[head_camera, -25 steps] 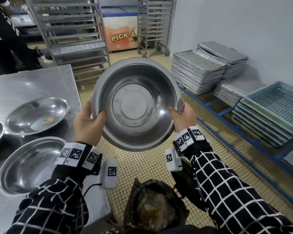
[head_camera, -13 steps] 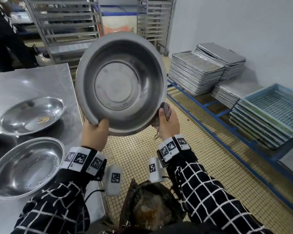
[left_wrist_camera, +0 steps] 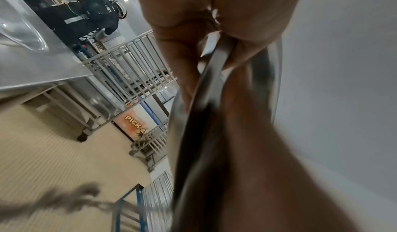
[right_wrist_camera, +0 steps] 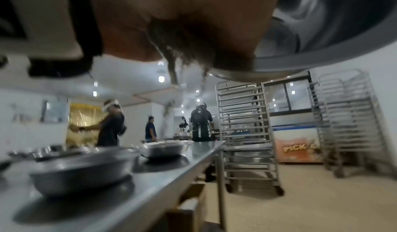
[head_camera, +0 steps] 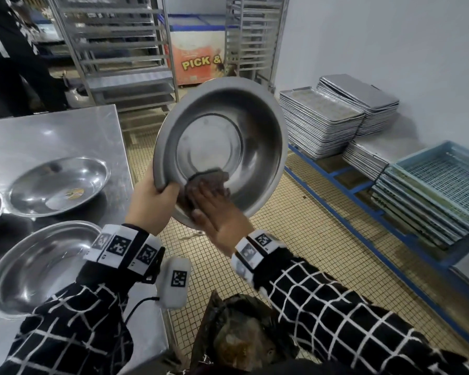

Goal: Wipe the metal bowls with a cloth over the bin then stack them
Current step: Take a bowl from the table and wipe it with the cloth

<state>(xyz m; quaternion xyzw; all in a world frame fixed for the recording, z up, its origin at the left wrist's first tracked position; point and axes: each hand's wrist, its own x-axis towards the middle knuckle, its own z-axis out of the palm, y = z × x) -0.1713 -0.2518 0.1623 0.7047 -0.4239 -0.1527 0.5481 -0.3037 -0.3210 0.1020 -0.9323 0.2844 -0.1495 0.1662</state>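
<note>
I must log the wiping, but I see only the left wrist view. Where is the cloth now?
Observer: The right hand presses the cloth flat inside the held bowl, near its lower rim.
Operator: Is the bin below it?
Observer: The bin stands on the floor close to the person; exactly below, I cannot tell.
Operator: Do other bowls wait?
Observer: Yes, a near bowl and a far bowl lie apart on the table, unstacked.
</note>
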